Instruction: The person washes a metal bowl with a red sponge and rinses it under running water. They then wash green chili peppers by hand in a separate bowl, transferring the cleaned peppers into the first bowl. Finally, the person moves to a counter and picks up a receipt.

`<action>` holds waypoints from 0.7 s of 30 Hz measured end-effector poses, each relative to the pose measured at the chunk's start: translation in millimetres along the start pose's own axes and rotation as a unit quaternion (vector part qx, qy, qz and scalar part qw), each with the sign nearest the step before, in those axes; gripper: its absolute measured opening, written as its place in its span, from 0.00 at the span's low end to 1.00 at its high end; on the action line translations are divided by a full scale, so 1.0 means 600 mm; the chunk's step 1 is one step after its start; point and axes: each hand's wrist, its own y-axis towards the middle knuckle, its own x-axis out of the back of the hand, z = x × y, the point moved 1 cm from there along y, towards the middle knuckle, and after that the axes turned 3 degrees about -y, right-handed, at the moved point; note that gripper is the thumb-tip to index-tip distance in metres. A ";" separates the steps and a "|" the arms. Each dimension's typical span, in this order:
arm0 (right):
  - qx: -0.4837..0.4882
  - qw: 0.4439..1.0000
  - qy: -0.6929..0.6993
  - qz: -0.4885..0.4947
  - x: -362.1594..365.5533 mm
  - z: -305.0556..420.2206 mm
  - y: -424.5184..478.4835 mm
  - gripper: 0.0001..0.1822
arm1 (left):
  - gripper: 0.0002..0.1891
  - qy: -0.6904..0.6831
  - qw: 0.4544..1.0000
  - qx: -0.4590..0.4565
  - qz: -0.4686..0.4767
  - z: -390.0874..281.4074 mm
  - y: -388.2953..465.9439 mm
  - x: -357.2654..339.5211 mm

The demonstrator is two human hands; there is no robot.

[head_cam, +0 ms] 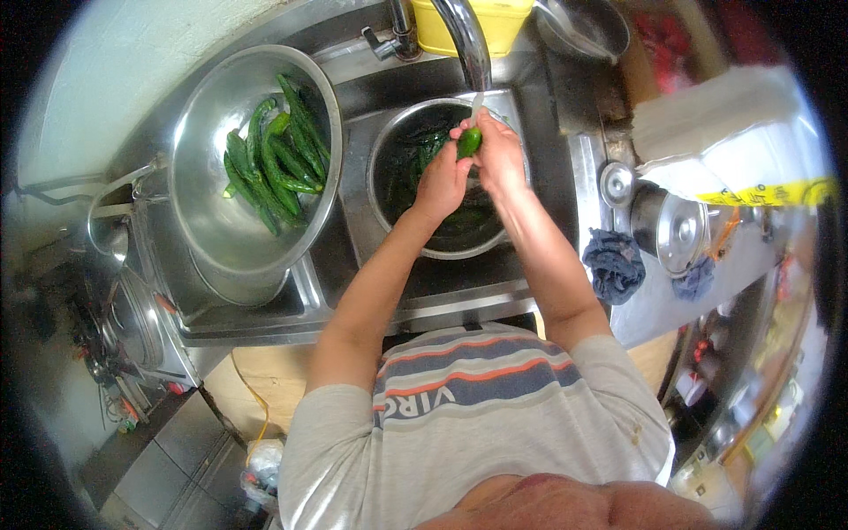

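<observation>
Under the running chrome faucet (472,56), both of my hands hold one green cucumber (470,143). My left hand (442,180) grips it from the lower left, and my right hand (500,154) wraps it from the right; part of it is hidden by the fingers. Below them, a round metal pot (382,218) stands in the sink with more dark green cucumbers (427,149) in it. To the left, a large stainless steel bowl (205,218) holds several long green cucumbers (268,165).
A yellow plastic container (474,26) stands behind the faucet. Right of the sink lie a crumpled dark blue cloth (614,266) and a lidded metal pot (682,232). A metal pan (583,30) sits at the back right. The steel sink's front edge (430,311) runs before me.
</observation>
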 end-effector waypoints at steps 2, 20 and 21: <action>-0.062 0.996 0.009 0.059 0.011 -0.005 0.018 0.15 | 0.14 -0.061 0.998 -0.010 -0.004 0.022 0.006 0.001; 0.148 0.937 -0.287 -0.131 0.056 -0.003 0.120 0.17 | 0.09 0.036 0.993 0.112 0.024 0.009 -0.172 0.058; 0.143 0.937 -0.305 -0.096 0.041 -0.009 0.107 0.16 | 0.10 0.084 0.995 0.035 -0.049 0.003 -0.160 0.067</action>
